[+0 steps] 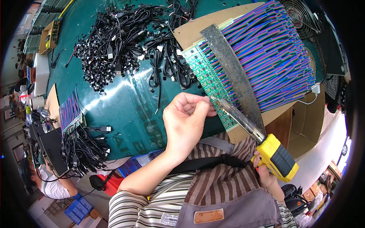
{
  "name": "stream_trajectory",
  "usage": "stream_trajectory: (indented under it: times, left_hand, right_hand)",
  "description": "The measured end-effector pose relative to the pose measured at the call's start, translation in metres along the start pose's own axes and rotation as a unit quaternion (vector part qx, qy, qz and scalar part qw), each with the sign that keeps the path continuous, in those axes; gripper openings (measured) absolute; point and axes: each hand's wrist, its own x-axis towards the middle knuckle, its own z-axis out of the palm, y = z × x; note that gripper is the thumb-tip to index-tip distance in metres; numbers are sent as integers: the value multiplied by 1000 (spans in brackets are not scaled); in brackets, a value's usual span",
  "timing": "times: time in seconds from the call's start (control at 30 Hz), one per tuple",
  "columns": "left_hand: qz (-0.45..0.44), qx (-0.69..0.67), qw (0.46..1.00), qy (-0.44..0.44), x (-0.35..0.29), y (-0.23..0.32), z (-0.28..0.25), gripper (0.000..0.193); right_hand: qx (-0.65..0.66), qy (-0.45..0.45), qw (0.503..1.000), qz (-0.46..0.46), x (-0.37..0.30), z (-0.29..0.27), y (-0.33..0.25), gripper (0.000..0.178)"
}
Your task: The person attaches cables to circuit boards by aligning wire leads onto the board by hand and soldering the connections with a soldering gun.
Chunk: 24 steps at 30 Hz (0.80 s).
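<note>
My right hand (267,179) grips a yellow-and-black soldering gun (280,157). Its long metal nose slants up and left, with the tip at the near edge of a green circuit board panel (207,74). Close beside that tip, my left hand (184,119) is closed in a pinch at the panel's edge. Whatever sits between its fingertips is too small to make out. Rows of blue, red, green and black wires (270,57) run rightward from the panel. Across them lies a dark, worn metal bar (235,72). Brown cardboard (194,28) is under the panel.
Black cables with small connectors (114,41) are heaped on the green mat (125,102). A bundle of finished-looking USB leads (81,144) hangs at the left table edge. A fan (300,17) stands far right, above a cardboard box (310,117). Another person (53,182) sits at lower left.
</note>
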Motion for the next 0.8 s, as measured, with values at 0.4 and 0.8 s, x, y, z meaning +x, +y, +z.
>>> stream_trajectory:
  times: [0.4, 0.8]
  left_hand:
    - [3, -12, 1000, -7, 2, -5, -2, 12]
    - [6, -55, 998, -16, 2, -11, -3, 11]
  right_hand:
    - [-43, 14, 999, -26, -9, -3, 14, 34]
    - [-9, 19, 1000, -9, -8, -2, 12, 30]
